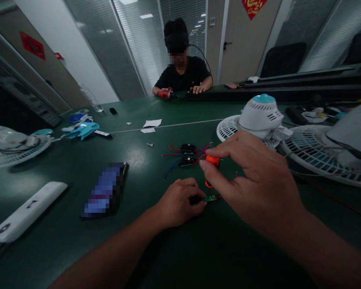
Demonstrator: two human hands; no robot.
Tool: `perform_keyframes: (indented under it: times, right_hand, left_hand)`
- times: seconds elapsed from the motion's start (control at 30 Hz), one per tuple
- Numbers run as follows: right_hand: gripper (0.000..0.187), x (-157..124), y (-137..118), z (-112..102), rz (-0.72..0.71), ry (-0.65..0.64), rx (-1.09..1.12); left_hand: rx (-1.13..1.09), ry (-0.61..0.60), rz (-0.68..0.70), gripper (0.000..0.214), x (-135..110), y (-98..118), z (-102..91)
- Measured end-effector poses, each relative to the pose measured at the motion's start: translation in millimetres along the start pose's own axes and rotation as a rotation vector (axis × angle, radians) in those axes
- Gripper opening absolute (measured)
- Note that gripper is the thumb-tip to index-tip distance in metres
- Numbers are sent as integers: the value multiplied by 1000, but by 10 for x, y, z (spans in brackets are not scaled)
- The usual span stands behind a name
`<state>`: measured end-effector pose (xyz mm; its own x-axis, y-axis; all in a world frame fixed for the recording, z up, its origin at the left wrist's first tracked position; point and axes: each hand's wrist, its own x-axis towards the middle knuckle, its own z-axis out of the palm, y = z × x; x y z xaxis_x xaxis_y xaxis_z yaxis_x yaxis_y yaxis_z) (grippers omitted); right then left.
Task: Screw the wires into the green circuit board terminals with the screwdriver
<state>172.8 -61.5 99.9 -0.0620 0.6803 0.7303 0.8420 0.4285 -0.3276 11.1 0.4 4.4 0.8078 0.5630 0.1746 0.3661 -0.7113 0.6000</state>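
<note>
My left hand (pixel 180 202) rests low over the table, its thumb and forefinger pinched at the end of a small green circuit board (pixel 210 198) with a red wire. To its right, my right hand (pixel 255 180) is raised above the table. Its thumb and forefinger close around a small bright orange piece (pixel 212 161), whose kind I cannot make out; an orange loop (pixel 209 184) shows just below. Beyond my hands lie two black modules, one behind (pixel 188 148) and one nearer (pixel 187 161), with red and blue wires.
White fan parts stand at right, including a motor housing (pixel 260 116) and a grille (pixel 319 152). A phone (pixel 104 190) and a white power strip (pixel 30 210) lie at left, blue gloves (pixel 82 129) behind. Across the green table (pixel 132 249), a co-worker holds a red tool (pixel 165 94).
</note>
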Motion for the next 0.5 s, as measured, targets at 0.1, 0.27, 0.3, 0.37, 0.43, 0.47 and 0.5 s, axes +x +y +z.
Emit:
perform_keyframes:
  times: [0.1, 0.27, 0.3, 0.37, 0.43, 0.47, 0.5]
  right_hand:
    - [9, -8, -4, -14, -6, 2, 3]
    - [10, -11, -3, -17, -1, 7, 23]
    - [10, -10, -3, -15, 5, 1, 23]
    - [9, -11, -4, -19, 7, -5, 25]
    - [10, -17, -3, -35, 6, -9, 33]
    - [11, -23, -2, -47, 3, -10, 39]
    - [12, -28, 0, -61, 0, -10, 47]
  left_hand:
    - [-2, 2, 1, 13, -1, -3, 6]
    - [10, -12, -11, 13, 1, -9, 7]
    - [10, -10, -10, 13, 1, -9, 6]
    - [3, -7, -6, 13, -1, -6, 3]
    - [-2, -8, -1, 14, -12, 0, 0]
    - [-5, -10, 3, 14, -20, 5, -2]
    - [-8, -12, 6, 15, -30, 11, -4]
